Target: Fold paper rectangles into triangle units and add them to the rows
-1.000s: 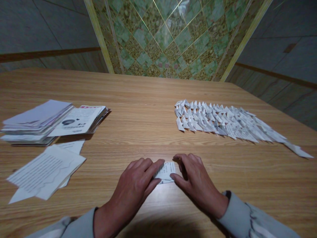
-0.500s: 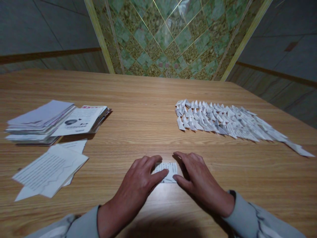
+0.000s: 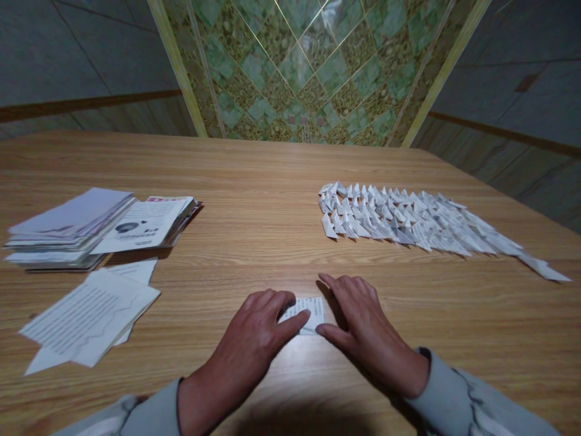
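A small folded piece of printed paper (image 3: pixel 315 315) lies flat on the table between my hands. My left hand (image 3: pixel 256 324) holds its left part, thumb pressed on top and the index finger curled at the upper left edge. My right hand (image 3: pixel 356 315) is open on the other side, thumb and index finger spread apart. The right thumb tip touches or nearly touches the paper's lower right corner. The other fingers of both hands are partly hidden behind the index fingers.
Rows of small folded paper pieces (image 3: pixel 385 215) with pointed tips stand at the right back of the wooden table (image 3: pixel 254 242). On the left are a stack of papers and booklets (image 3: pixel 72 215) and, nearer me, several loose lined sheets (image 3: pixel 91 315). A tiled wall (image 3: pixel 299 72) rises behind.
The view has shifted slightly. My right index finger has lifted a little and moved away from the paper's upper edge. My left hand keeps its place on the paper.
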Available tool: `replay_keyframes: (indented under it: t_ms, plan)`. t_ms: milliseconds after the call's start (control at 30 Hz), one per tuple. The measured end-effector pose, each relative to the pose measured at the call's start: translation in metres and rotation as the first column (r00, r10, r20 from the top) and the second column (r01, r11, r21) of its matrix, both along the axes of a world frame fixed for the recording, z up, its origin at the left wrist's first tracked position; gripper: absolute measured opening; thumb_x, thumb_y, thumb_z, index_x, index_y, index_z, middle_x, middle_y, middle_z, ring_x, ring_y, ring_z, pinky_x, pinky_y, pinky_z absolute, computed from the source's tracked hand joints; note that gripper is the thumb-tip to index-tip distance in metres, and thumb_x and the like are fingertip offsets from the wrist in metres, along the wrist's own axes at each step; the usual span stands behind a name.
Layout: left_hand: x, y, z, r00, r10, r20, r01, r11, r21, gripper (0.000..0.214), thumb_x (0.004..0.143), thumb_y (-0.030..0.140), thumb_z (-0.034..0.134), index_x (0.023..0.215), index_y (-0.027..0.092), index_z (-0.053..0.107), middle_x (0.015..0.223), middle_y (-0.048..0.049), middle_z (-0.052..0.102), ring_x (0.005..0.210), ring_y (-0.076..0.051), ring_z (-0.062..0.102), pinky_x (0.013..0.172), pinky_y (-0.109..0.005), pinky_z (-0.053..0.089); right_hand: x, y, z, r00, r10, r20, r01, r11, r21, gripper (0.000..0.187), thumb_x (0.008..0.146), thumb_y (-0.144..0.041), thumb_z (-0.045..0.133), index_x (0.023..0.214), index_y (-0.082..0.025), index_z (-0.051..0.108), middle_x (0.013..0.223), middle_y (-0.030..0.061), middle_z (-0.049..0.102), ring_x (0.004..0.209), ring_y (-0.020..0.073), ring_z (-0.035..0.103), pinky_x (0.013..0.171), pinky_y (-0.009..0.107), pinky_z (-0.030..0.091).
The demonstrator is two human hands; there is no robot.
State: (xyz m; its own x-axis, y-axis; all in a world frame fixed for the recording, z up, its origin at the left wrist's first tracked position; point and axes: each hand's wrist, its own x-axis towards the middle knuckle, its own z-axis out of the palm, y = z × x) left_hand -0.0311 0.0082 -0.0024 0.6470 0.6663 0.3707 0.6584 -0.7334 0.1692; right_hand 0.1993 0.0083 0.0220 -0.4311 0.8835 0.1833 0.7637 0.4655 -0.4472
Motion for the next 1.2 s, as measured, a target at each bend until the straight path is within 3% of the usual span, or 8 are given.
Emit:
replay_keyframes:
  t_ms: [100, 233, 367, 633, 767, 933, 1200]
  plan:
    - [0.0, 0.0, -0.001, 1.0, -0.006, -0.018, 0.007, 1.0, 0.012, 0.03, 0.1, 0.027, 0.05, 0.129, 0.034, 0.059, 0.112, -0.009, 0.06, 0.094, -0.025, 0.053, 0.076, -0.041, 0.044, 0.001, 0.0, 0.005, 0.998, 0.057, 0.022, -0.058, 0.998, 0.036, 0.051, 0.083, -0.021, 0.075, 0.13, -0.024, 0.053, 0.108, 0.0065, 0.06, 0.101, 0.0247, 0.05, 0.096, 0.045, 0.037]
    - [-0.001, 0.0, -0.002, 0.999, -0.006, -0.041, 0.007, 0.999, 0.036, 0.032, 0.1, 0.026, 0.051, 0.129, 0.036, 0.058, 0.11, -0.0086, 0.06, 0.093, -0.024, 0.053, 0.075, -0.039, 0.044, -0.002, -0.004, 0.004, 0.985, 0.113, 0.13, -0.137, 0.97, 0.201, 0.008, 0.088, -0.024, 0.072, 0.094, -0.028, 0.069, 0.09, -0.0003, 0.063, 0.091, 0.0201, 0.053, 0.104, 0.047, 0.028]
    - [0.0, 0.001, 0.0, 0.998, 0.001, -0.057, 0.003, 0.998, 0.064, 0.032, 0.101, 0.026, 0.048, 0.13, 0.035, 0.058, 0.109, -0.0091, 0.06, 0.092, -0.023, 0.052, 0.074, -0.039, 0.045, -0.005, -0.011, 0.001, 0.969, 0.046, 0.243, -0.102, 0.969, 0.225, 0.02, 0.083, -0.025, 0.077, 0.101, -0.027, 0.067, 0.087, -0.0001, 0.064, 0.089, 0.021, 0.054, 0.105, 0.048, 0.026]
    - [0.001, 0.002, 0.004, 0.999, 0.004, -0.051, 0.0, 0.997, 0.074, 0.03, 0.104, 0.029, 0.041, 0.127, 0.032, 0.061, 0.107, -0.0079, 0.062, 0.09, -0.022, 0.053, 0.074, -0.036, 0.045, -0.001, -0.008, 0.013, 0.962, 0.01, 0.272, -0.041, 0.993, 0.107, 0.018, 0.09, -0.027, 0.066, 0.108, -0.024, 0.065, 0.096, 0.0054, 0.063, 0.094, 0.0242, 0.054, 0.103, 0.051, 0.031]
    - [0.001, 0.0, 0.005, 0.998, 0.009, -0.061, -0.006, 0.998, 0.056, 0.03, 0.101, 0.028, 0.05, 0.129, 0.035, 0.059, 0.11, -0.0067, 0.062, 0.093, -0.022, 0.054, 0.076, -0.037, 0.045, -0.001, -0.009, 0.017, 0.976, 0.08, 0.203, -0.105, 0.988, 0.113, 0.018, 0.095, -0.023, 0.058, 0.111, -0.024, 0.065, 0.094, 0.0056, 0.061, 0.093, 0.0232, 0.052, 0.102, 0.05, 0.032]
    - [0.0, -0.001, 0.003, 0.996, 0.017, -0.089, -0.017, 1.0, 0.005, 0.033, 0.095, 0.026, 0.062, 0.127, 0.036, 0.061, 0.111, -0.0066, 0.061, 0.096, -0.024, 0.053, 0.078, -0.038, 0.045, -0.003, -0.014, 0.016, 0.951, 0.266, 0.157, -0.286, 0.95, 0.124, 0.014, 0.097, -0.028, 0.054, 0.093, -0.023, 0.067, 0.088, 0.0026, 0.059, 0.091, 0.0203, 0.051, 0.107, 0.047, 0.029]
    - [0.0, 0.0, 0.002, 0.997, 0.006, -0.081, -0.004, 1.0, 0.018, 0.031, 0.098, 0.026, 0.056, 0.127, 0.035, 0.061, 0.112, -0.0082, 0.061, 0.095, -0.024, 0.054, 0.076, -0.039, 0.046, -0.001, -0.013, 0.017, 0.938, 0.263, 0.226, -0.291, 0.951, 0.102, 0.009, 0.093, -0.025, 0.061, 0.086, -0.024, 0.066, 0.081, 0.0004, 0.062, 0.088, 0.0191, 0.051, 0.107, 0.046, 0.028]
